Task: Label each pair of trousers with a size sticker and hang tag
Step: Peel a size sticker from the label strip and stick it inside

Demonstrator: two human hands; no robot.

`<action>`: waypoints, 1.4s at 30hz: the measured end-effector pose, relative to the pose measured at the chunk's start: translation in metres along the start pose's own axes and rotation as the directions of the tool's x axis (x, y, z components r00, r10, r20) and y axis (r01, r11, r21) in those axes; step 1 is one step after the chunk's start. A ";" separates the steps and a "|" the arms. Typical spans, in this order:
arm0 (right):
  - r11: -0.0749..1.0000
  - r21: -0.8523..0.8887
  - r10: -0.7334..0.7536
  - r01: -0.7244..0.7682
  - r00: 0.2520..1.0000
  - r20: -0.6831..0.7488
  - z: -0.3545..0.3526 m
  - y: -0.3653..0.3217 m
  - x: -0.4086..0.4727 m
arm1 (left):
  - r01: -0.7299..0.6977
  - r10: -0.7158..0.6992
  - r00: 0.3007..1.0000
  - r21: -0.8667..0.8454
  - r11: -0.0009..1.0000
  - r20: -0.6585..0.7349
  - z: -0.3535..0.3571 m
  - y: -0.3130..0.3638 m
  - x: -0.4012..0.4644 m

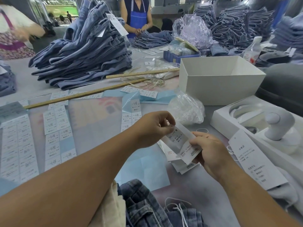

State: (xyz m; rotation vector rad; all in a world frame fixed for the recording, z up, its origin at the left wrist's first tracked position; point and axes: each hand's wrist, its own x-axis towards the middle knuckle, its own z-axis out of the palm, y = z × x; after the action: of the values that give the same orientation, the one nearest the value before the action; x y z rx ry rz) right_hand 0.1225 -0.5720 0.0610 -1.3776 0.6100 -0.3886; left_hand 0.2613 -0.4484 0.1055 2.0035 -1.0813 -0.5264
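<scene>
While the left hand [151, 128] pinches its top, the right hand [208, 150] grips the hang tag [181, 142] below.

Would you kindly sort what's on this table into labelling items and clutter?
For the job: hang tag, held by left hand and right hand; sticker sheets; jeans.
Lying about: white box, rulers, plastic bottle.

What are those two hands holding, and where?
A white hang tag: left hand pinches its top edge, right hand grips its lower end.
</scene>
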 end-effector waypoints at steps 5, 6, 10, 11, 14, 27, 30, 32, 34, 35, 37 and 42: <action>1.000 0.007 -0.010 0.009 0.998 0.056 0.002 0.001 0.000 | -0.003 0.003 1.000 0.035 0.999 -0.017 0.002 -0.004 0.001; 1.000 0.008 -0.012 0.012 0.998 0.063 0.002 0.002 0.000 | -0.008 0.009 1.000 0.054 0.999 -0.021 0.002 -0.005 0.002; 1.000 0.023 -0.007 0.005 0.998 0.057 0.003 0.003 -0.001 | -0.028 0.030 0.999 0.110 0.994 -0.024 0.004 -0.007 0.003; 1.000 0.028 -0.006 0.004 0.998 0.059 0.003 0.003 -0.001 | -0.032 0.035 0.999 0.120 0.992 -0.026 0.005 -0.007 0.003; 0.999 0.043 -0.008 0.005 0.998 0.069 0.004 0.004 -0.002 | -0.042 0.050 0.998 0.181 0.983 -0.039 0.006 -0.007 0.002; 0.997 0.079 0.008 -0.016 0.995 0.104 0.000 0.023 -0.020 | 0.163 -0.055 0.981 0.638 0.753 -0.185 0.011 -0.012 0.002; 0.994 0.107 -0.028 0.015 0.992 0.126 -0.003 0.023 -0.028 | 0.239 -0.198 0.970 0.379 0.894 -0.143 0.009 -0.013 0.002; 0.990 0.134 -0.064 0.043 0.985 0.162 -0.001 0.019 -0.033 | 0.264 -0.248 0.963 0.195 0.944 -0.103 0.009 -0.012 0.003; 0.985 0.163 -0.078 0.050 0.981 0.175 0.000 0.017 -0.036 | 0.274 -0.269 0.960 0.056 0.960 -0.071 0.009 -0.011 0.004; 0.984 0.172 -0.083 0.052 0.981 0.175 0.001 0.017 -0.037 | 0.275 -0.274 0.960 -0.003 0.962 -0.061 0.008 -0.010 0.005; 0.984 0.172 -0.087 0.056 0.980 0.178 0.003 0.017 -0.038 | 0.266 -0.273 0.960 -0.105 0.958 -0.059 0.008 -0.009 0.005; 0.993 0.103 -0.078 0.065 0.988 0.131 0.009 0.017 -0.039 | 0.200 -0.219 0.975 -0.297 0.934 -0.030 0.008 -0.004 0.001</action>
State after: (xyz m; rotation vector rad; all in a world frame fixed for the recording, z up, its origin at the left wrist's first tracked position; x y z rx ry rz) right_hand 0.0960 -0.5393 0.0520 -1.3217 0.4255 -0.3751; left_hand 0.2589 -0.4518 0.0972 1.8670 -0.7072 -0.6877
